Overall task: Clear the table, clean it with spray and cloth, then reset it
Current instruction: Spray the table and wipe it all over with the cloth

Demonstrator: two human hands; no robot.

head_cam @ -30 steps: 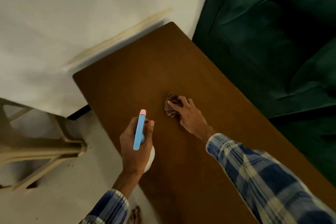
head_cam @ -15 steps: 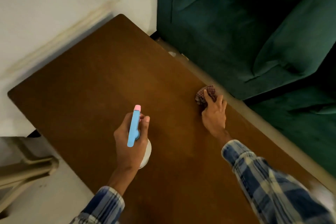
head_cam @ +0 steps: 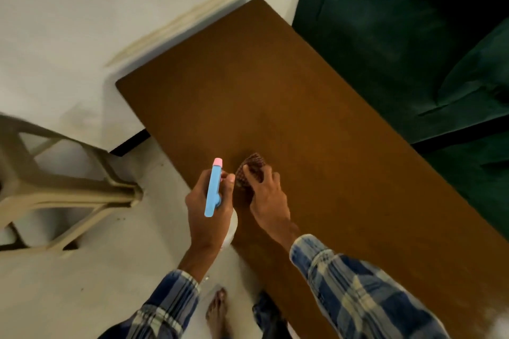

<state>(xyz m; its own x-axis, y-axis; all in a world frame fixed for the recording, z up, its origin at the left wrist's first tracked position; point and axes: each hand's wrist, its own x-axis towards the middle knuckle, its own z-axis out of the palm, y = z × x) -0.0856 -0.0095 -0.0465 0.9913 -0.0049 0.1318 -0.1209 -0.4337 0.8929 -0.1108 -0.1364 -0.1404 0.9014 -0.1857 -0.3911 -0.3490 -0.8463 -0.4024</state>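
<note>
Right hand (head_cam: 265, 195) presses a crumpled checked cloth (head_cam: 249, 170) onto the smooth brown table (head_cam: 316, 107); left hand (head_cam: 209, 209) grips a blue-headed spray bottle (head_cam: 213, 187).

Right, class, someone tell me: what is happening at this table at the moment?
A person in a plaid shirt is cleaning a brown wooden table. The right hand presses a small checked cloth onto the tabletop near its left edge. The left hand holds a spray bottle with a blue and pink head just beside it. Nothing else shows on the tabletop. A green sofa stands along the far side.
</note>
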